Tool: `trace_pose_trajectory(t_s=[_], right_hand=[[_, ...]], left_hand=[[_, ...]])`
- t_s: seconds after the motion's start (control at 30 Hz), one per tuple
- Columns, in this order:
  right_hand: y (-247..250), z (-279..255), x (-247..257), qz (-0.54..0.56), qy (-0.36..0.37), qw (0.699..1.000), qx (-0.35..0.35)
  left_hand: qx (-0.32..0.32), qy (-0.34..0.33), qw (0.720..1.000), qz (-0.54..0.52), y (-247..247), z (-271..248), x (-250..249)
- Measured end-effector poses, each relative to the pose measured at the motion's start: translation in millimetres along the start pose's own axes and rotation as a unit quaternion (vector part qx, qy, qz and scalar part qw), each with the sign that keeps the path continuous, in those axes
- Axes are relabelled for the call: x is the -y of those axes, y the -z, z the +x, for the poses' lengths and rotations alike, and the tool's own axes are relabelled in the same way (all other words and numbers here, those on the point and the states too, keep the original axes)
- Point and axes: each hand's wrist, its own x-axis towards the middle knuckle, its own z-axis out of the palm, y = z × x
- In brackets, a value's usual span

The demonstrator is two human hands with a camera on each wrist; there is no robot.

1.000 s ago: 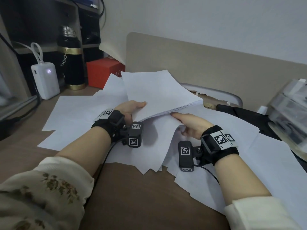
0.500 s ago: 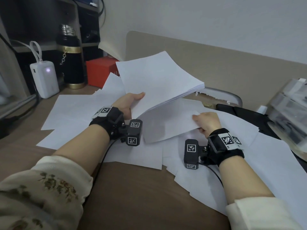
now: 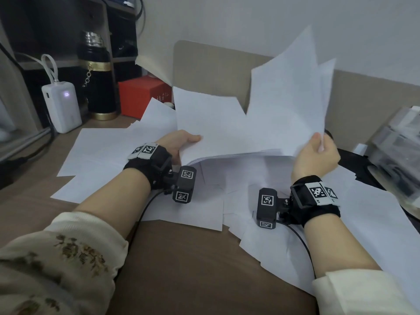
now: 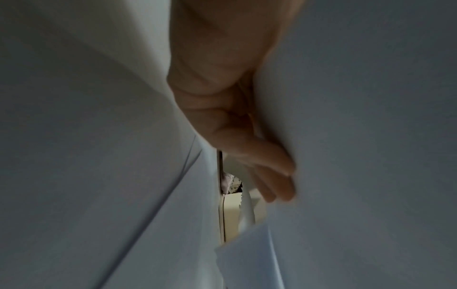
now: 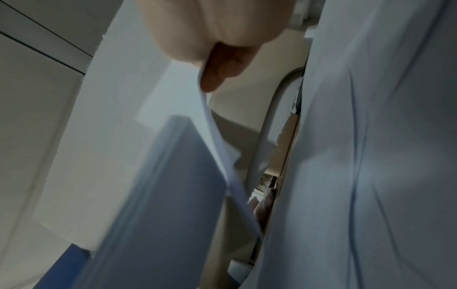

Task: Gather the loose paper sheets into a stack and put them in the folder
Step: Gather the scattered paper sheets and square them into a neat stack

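Both hands clamp on paper. Left hand (image 3: 179,144) grips the near-left corner of the gathered stack (image 3: 211,128), thumb on top, fingers (image 4: 269,172) spread flat beneath as a shelf, judging by the left wrist view. Right hand (image 3: 318,158) pinches a few lifted sheets (image 3: 288,96) by their near-right corner, thumb against curled fingers; they stand raised and fan apart at the far edge.

Reason for the hold, as I read it: the left hand keeps the stack tilted up off the desk so new sheets can land on top, and the right hand carries its pickup there. Gathering seems about midway.

Stack: plain white, unprinted, edges roughly even at the near-right side, layers visible. Lifted sheets: thin, limp, curved under their own weight, corners out of register. They will likely need squaring by tapping.

Loose sheets (image 3: 102,153) lie scattered across the brown desk (image 3: 193,269), overlapping at odd angles, from the far left to the near right.

Folder: cannot tell for certain. A pale rounded edge shows in the right wrist view, partly hidden behind paper.

Far left: white power bank (image 3: 62,105), black flask (image 3: 97,80), red box (image 3: 141,96).
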Motion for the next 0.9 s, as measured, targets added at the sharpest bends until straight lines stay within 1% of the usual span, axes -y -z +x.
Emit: trace_pose_trajectory(t_s=[0.07,0.17,0.23,0.27,0.33,0.37,0.47,0.53,0.63,0.67,0.7,0.77,0.9], right_hand=[[1.4,-1.3,5.8,0.017,0.010,0.999,-0.035],[0.7,-1.6,8.0,0.060,0.009,0.995,-0.075],[-1.4,-1.1,7.8,0.093,-0.006,0.993,-0.076],[-3.1,-0.6,6.7,0.105,-0.015,0.992,-0.070],[-5.3,-2.2,7.2,0.107,-0.048,0.992,-0.037],[-6.4,-3.0,7.6,0.105,-0.071,0.992,-0.010],[-12.2,-6.5,7.7,0.111,-0.166,0.975,0.101],[-14.2,-11.1,9.2,0.088,-0.216,0.957,0.172],[-12.1,-16.5,8.3,0.045,-0.301,0.912,0.274],[-10.7,-17.2,6.8,0.030,-0.320,0.899,0.297],[-9.8,-17.4,5.4,0.018,-0.331,0.892,0.308],[-7.7,-17.3,5.1,0.005,-0.339,0.889,0.308],[-5.7,-13.6,3.3,-0.041,-0.312,0.907,0.279]], left_hand=[[-0.025,0.001,0.999,0.031,0.1,-3.1,0.1],[-0.050,0.011,0.994,0.093,4.7,7.2,3.3],[-0.060,0.007,0.992,0.113,8.3,14.9,4.9],[-0.059,0.007,0.991,0.122,7.0,10.7,4.9],[-0.053,0.007,0.989,0.135,7.1,9.2,4.9],[-0.047,0.005,0.988,0.144,6.8,9.6,4.9],[-0.044,0.005,0.988,0.146,7.9,13.8,5.1],[-0.049,-0.001,0.990,0.130,7.4,15.6,5.5],[-0.045,-0.014,0.992,0.114,2.9,9.7,6.0],[-0.045,-0.018,0.993,0.111,2.4,10.4,6.7],[-0.045,-0.019,0.993,0.111,2.3,11.2,6.9],[-0.038,-0.018,0.994,0.100,2.8,8.1,6.6],[-0.033,-0.018,0.994,0.107,4.5,13.4,6.0]])
